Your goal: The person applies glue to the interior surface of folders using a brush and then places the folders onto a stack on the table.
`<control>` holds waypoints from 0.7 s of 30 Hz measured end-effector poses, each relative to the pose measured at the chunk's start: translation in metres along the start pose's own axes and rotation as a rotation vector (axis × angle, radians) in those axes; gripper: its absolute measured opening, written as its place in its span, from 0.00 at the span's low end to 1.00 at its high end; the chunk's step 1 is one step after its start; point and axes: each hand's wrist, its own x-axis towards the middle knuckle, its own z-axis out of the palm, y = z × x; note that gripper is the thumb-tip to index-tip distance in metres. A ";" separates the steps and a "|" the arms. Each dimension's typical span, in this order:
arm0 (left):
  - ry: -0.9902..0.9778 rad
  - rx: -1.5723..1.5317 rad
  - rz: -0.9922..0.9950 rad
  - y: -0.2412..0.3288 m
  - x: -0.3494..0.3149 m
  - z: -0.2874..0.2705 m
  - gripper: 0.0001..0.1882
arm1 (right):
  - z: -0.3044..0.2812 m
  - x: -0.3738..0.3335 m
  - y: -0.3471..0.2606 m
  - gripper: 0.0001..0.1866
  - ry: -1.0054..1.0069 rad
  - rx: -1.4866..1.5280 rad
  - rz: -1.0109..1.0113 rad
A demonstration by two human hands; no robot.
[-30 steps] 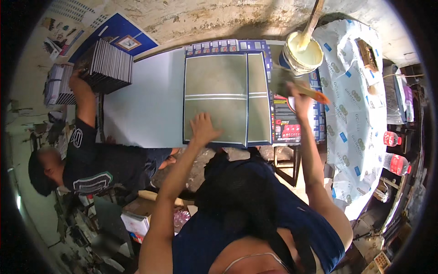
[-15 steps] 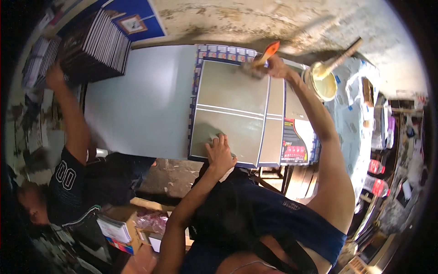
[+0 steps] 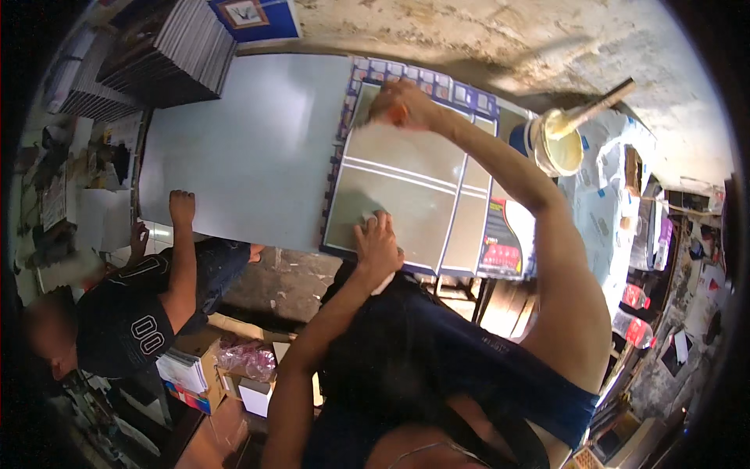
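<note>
My right hand is closed round a paintbrush with an orange handle. It is over the far left part of a grey-brown panel with white lines and dark blue borders, and its bristles are blurred. Near the panel's front edge rests my left hand, fingers curled round a crumpled white piece, cloth or paper. This piece also shows below the palm. Under the panel lie blue patterned sheets. To the right stands a white tub of cream-coloured paste with a wooden-handled tool in it.
A pale grey tabletop extends left to stacks of dark-covered books. A co-worker in a black shirt is at the table's left end. A stained wall runs behind. Below are cardboard boxes; bottles lie right.
My right hand has swept the brush left across the panel's far side. My left hand keeps its place on the panel. The co-worker's arm has come away from the book stacks.
</note>
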 end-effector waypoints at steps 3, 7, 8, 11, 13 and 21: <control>0.031 -0.008 -0.035 -0.025 0.013 -0.013 0.49 | -0.015 -0.039 -0.061 0.17 -0.441 -0.196 -0.043; 0.073 0.000 -0.028 -0.042 0.021 -0.019 0.48 | -0.047 -0.138 -0.100 0.14 -0.431 -0.131 -0.045; 0.086 -0.006 -0.039 -0.047 0.026 -0.019 0.48 | -0.054 -0.154 -0.110 0.15 -0.524 -0.102 -0.016; 0.045 0.008 -0.059 -0.063 0.040 -0.032 0.42 | -0.076 -0.208 -0.142 0.15 -0.694 0.064 0.199; 0.158 -0.110 -0.158 -0.091 0.064 -0.039 0.39 | -0.090 -0.245 -0.167 0.11 -0.630 0.126 0.401; -0.062 -1.171 -0.393 -0.223 0.207 -0.069 0.10 | -0.081 -0.348 -0.241 0.11 0.352 0.068 1.232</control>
